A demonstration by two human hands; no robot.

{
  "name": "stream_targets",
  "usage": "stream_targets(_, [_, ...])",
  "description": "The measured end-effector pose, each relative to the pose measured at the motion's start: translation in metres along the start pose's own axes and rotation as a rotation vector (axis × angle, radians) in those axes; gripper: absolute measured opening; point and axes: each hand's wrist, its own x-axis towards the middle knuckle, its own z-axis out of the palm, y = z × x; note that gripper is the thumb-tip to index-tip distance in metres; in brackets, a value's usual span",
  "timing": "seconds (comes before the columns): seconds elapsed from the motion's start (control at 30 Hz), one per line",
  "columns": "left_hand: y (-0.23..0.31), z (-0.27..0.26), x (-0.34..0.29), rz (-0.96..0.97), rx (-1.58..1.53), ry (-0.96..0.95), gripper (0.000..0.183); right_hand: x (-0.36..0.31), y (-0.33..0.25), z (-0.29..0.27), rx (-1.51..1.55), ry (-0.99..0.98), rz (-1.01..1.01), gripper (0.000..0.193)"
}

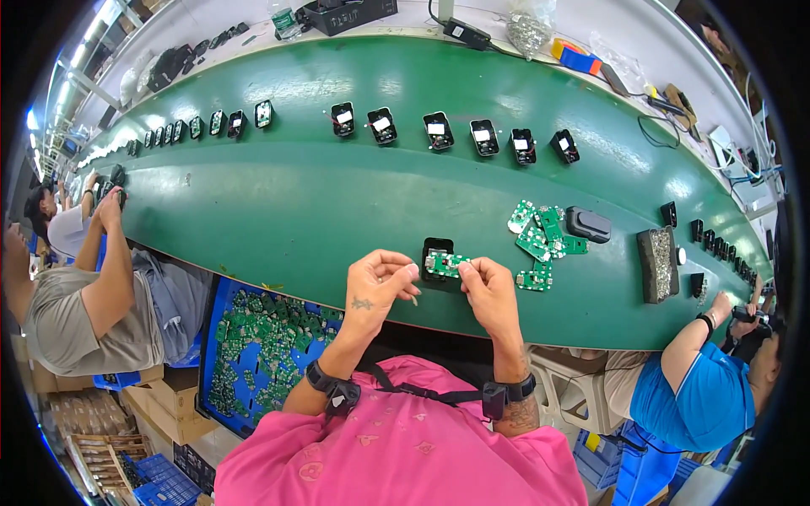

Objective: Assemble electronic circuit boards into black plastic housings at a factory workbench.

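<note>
My right hand (491,295) pinches a green circuit board (445,265) between thumb and fingers at its right end. Directly beneath the board, on the green table, is a small black open housing (435,245); the board covers most of it. Just left of the board, my left hand (378,282) is closed with thumb and fingertips together. Whatever it pinches is too small to make out. Off to the right of my right hand lies a loose pile of green circuit boards (534,240), with a dark rounded case (588,224) beside it.
Black housings with white labels (485,137) stand in a row across the green table (278,198). A blue tray (218,325) of boards sits below the table edge at left. A dark block (658,266) stands at right. Co-workers sit on both sides.
</note>
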Motion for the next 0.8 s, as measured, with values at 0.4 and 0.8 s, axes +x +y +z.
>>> stream_targets(0.4, [-0.010, 0.009, 0.037, 0.100, 0.317, -0.360, 0.049, -0.002, -0.011, 0.026, -0.387, 0.219, -0.204, 0.024])
stream_targets(0.8, [-0.007, 0.022, 0.009, 0.285, 0.510, -0.229, 0.048, -0.008, -0.030, 0.040, -0.502, 0.313, -0.614, 0.008])
